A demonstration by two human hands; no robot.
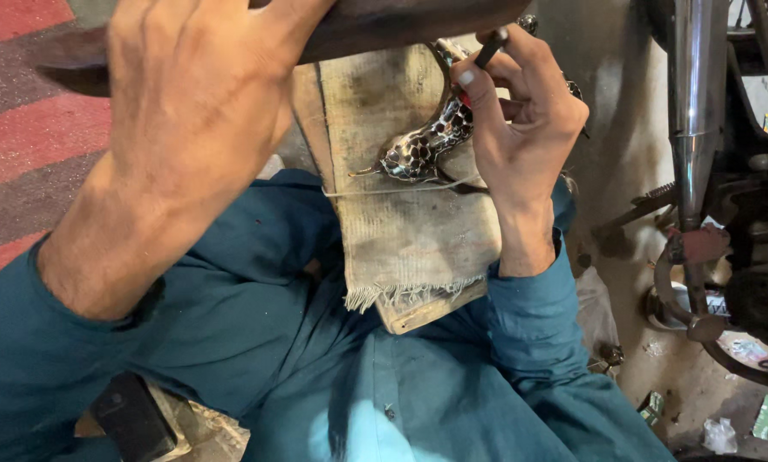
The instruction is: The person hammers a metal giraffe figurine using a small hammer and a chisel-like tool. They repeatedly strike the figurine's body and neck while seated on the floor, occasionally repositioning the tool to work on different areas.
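Note:
My left hand (197,94) is raised close to the camera, wrapped around a dark wooden mallet or handle (401,21) that crosses the top of the view. My right hand (521,120) pinches a thin dark punch tool (492,49), tip down on a shiny patterned metal piece (422,147) shaped like a curved figure. That piece lies on a cloth-covered wooden board (401,222) propped on my lap and is held by a thin cord across it. I wear teal sleeves.
A chrome motorcycle exhaust pipe (690,103) and frame parts stand at the right. Red and grey striped matting (25,128) lies at left. A dark block (132,419) sits at lower left. Scraps of litter dot the concrete floor (726,428) at lower right.

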